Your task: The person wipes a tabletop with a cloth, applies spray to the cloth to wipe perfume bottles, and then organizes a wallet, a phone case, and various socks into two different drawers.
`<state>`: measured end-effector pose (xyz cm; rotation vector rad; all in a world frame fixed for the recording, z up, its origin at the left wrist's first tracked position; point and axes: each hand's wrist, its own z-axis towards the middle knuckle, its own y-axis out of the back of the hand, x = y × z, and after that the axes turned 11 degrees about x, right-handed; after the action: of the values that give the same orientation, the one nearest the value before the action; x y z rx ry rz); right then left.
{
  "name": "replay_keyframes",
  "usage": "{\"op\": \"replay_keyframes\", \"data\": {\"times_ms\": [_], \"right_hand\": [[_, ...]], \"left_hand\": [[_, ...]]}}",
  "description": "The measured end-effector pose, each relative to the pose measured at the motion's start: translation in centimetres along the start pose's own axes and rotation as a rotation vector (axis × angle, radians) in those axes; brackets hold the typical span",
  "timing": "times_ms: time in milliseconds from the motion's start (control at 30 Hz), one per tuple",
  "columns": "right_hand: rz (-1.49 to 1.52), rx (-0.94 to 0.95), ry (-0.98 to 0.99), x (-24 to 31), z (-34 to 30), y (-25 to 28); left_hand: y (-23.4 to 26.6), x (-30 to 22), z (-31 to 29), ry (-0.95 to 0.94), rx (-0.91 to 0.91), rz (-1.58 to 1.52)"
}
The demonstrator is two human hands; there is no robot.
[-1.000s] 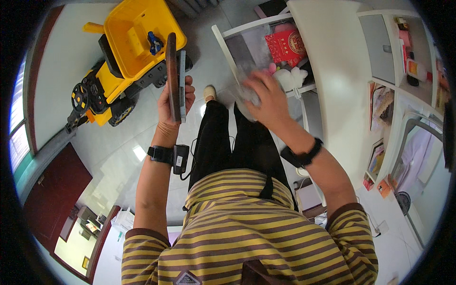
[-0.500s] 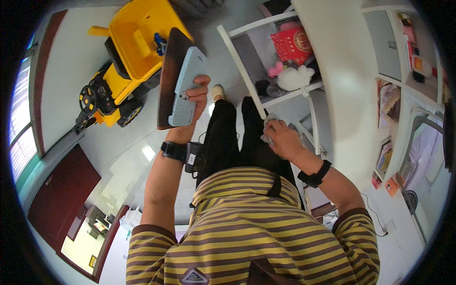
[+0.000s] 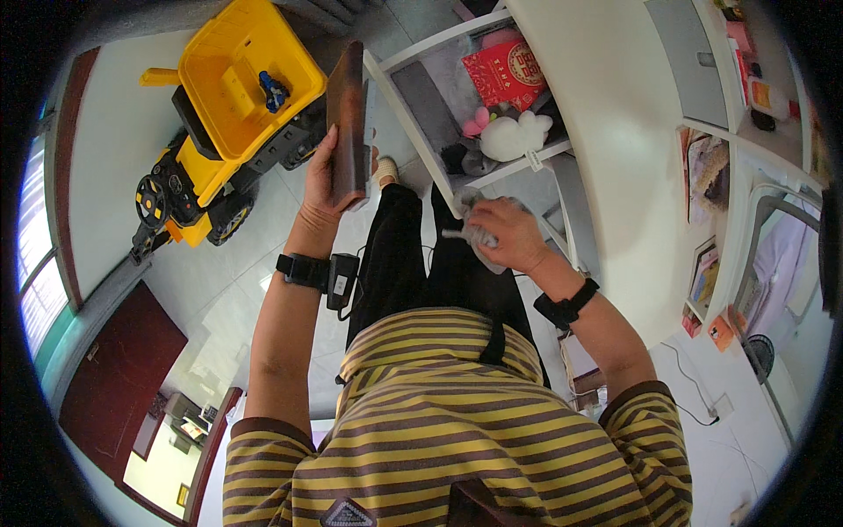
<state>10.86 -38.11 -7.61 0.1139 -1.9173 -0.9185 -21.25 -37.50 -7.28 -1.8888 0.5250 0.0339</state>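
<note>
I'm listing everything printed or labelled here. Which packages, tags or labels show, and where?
Red package: square, gold-patterned, leaning in the upper shelf compartment.
White tag: small, hanging from the white plush toy on that shelf.
Orange package: small, boxy, low at right.
No screens are visible.

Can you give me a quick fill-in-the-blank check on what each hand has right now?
1. The left hand holds up a flat ____ board.
2. The right hand grips a crumpled grey ____.
3. The toy truck on the floor is mainly ____.
4. A white plush toy sits in the open ____ beside a red packet.

Missing words: brown; cloth; yellow; shelf
</note>
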Motion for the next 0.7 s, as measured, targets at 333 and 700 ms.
{"op": "replay_keyframes", "data": {"times_ms": [333, 700], "right_hand": [[-0.012, -0.019, -0.412, -0.1, 5.2, 9.3], [-0.105, -0.212, -0.415, -4.2, 4.6, 9.1]], "left_hand": [[-4.2, 0.9, 2.0, -0.033, -0.326, 0.614], [-3.9, 4.5, 7.1, -0.143, -0.425, 1.67]]}}
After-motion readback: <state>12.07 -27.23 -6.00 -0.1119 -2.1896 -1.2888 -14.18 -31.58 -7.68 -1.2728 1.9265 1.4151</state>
